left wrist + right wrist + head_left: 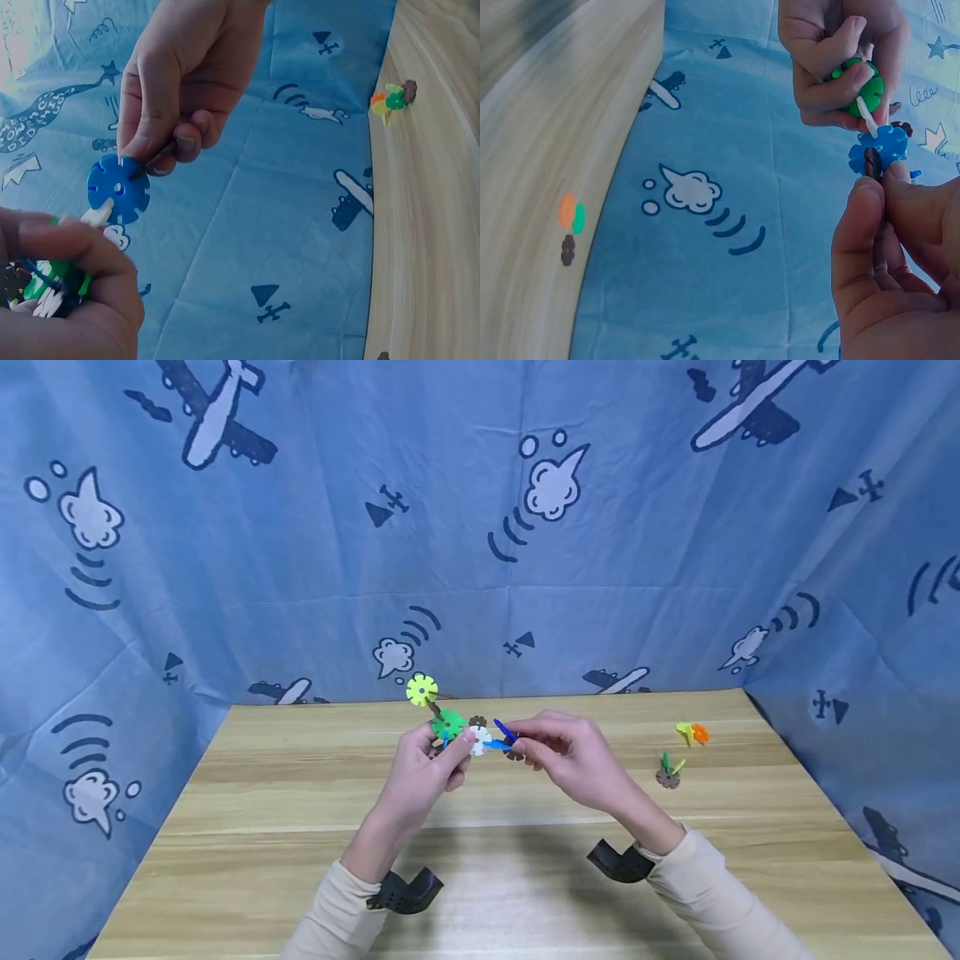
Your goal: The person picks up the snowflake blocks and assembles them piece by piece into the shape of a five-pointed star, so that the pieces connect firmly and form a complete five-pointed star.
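Note:
My left hand [423,764] grips a cluster of notched plastic snowflake discs over the table. In that cluster a yellow-green disc [422,690] sticks up at the far end, with a green disc [448,724] below it and a white disc [480,742] towards the right. Some of the cluster is hidden behind the fingers. Between thumb and fingers, my right hand [570,756] pinches a dark brown disc [872,161]. This brown disc meets the edge of a blue disc [116,187], whose other side meets the white disc, so both hands' pieces form one chain.
On the right of the wooden table [300,852] lie a yellow disc [684,730] and an orange disc [701,733]. Nearer stands a brown disc [667,778] with green and yellow discs on it. A blue printed curtain [450,527] surrounds the table's back and sides.

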The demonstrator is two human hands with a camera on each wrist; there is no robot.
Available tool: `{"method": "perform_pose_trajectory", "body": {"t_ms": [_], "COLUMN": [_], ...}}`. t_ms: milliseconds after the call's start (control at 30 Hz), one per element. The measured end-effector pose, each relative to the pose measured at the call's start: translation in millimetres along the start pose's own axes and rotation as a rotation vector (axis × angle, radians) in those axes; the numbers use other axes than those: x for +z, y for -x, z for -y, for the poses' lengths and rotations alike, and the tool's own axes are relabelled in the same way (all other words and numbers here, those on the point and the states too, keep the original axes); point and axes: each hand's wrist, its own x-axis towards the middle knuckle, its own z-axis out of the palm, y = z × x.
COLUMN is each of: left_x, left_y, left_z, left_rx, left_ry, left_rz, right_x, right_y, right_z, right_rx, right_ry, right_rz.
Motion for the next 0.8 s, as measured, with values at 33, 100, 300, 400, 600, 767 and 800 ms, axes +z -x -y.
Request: {"method": "perform_pose_trajectory", "body": {"t_ms": [33, 100, 300, 400, 600, 767, 800], "left_x": [0.1, 0.4, 0.1, -1.5, -10.1, -19.7, -21.0], "left_y": [-0.3, -0.9, -2.6, -1.7, 2.6, 5.3, 5.5], "left_z": [0.4, 2.0, 8.5, 8.8, 4.4, 1.1, 1.0], "left_rx": [-0.009, -0.028, -0.062, -0.070, -0.085, -0.132, -0.143], "left_ry": [-0.007, -0.027, -0.056, -0.049, 0.048, 0.258, 0.291], "left_rz": [-0.007, -0.022, -0.044, -0.017, 0.139, 0.280, 0.292], "right_x": [-1, -3, -7, -7, -7, -8, -9], "right_y": [-0.5, -1.1, -4.4, -6.0, -8.1, -9.1, -9.2], "right_z": [-1, -2, -5, -5, -5, -6, -6], "right_rx": [0.011, 0.043, 0.131, 0.139, 0.135, 0.116, 0.113], "right_ry": [-0.008, -0.027, -0.096, -0.143, -0.218, -0.223, -0.222], "right_rz": [0.002, 0.000, -0.036, -0.036, -0.037, -0.044, -0.043]}}
